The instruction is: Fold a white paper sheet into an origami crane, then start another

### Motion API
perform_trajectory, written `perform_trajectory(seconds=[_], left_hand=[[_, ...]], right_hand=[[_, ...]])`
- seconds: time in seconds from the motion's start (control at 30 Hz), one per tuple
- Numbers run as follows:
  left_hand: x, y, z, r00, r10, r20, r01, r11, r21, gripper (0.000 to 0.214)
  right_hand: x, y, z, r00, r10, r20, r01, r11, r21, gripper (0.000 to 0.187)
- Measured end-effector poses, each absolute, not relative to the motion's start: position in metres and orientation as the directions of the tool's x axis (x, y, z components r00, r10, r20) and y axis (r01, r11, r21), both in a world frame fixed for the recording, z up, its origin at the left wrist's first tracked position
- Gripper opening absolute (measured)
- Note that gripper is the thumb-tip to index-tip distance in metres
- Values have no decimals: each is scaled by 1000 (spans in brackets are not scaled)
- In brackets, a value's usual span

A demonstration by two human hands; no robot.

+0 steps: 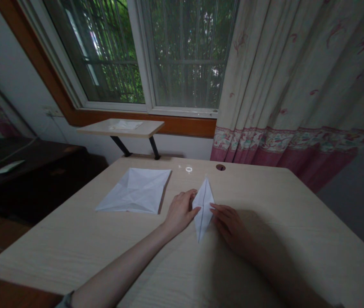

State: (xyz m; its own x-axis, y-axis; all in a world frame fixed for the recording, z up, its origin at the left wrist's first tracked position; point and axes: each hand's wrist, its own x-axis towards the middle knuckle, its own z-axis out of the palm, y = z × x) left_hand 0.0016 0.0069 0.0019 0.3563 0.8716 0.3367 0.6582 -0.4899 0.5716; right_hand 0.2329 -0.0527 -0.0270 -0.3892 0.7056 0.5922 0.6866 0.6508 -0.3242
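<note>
A white paper folded into a long kite-like diamond (203, 208) lies flat on the light wooden table (265, 214), pointing away from me. My left hand (179, 211) rests at its left edge with fingers curled and fingertips pressing on the paper. My right hand (230, 225) lies at its right edge, fingers stretched flat with the tips on the paper's side. Neither hand lifts the paper.
A creased, unfolded white sheet (135, 191) lies on the table to the left. A cable hole (220, 167) sits near the far edge. Behind are a small shelf (120, 127) under the window, a floral curtain (297, 85) and a dark side table (24, 167).
</note>
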Motion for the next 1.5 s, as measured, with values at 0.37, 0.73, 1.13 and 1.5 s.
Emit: perform_trajectory(seconds=[0.37, 0.73, 1.13, 1.5], left_hand=[[1, 8, -1, 360, 854, 376, 635, -520, 571, 44], [1, 8, 0, 473, 788, 395, 675, -612, 413, 11], [0, 6, -3, 594, 689, 415, 412, -704, 579, 22], [-1, 2, 5, 634, 683, 363, 439, -704, 558, 27]], right_hand=[[234, -51, -29, -362, 720, 592, 672, 642, -370, 39], [228, -49, -36, -267, 706, 657, 610, 651, -452, 39], [234, -54, -24, -271, 730, 628, 622, 630, -464, 27], [234, -53, -23, -270, 752, 601, 656, 601, -458, 28]])
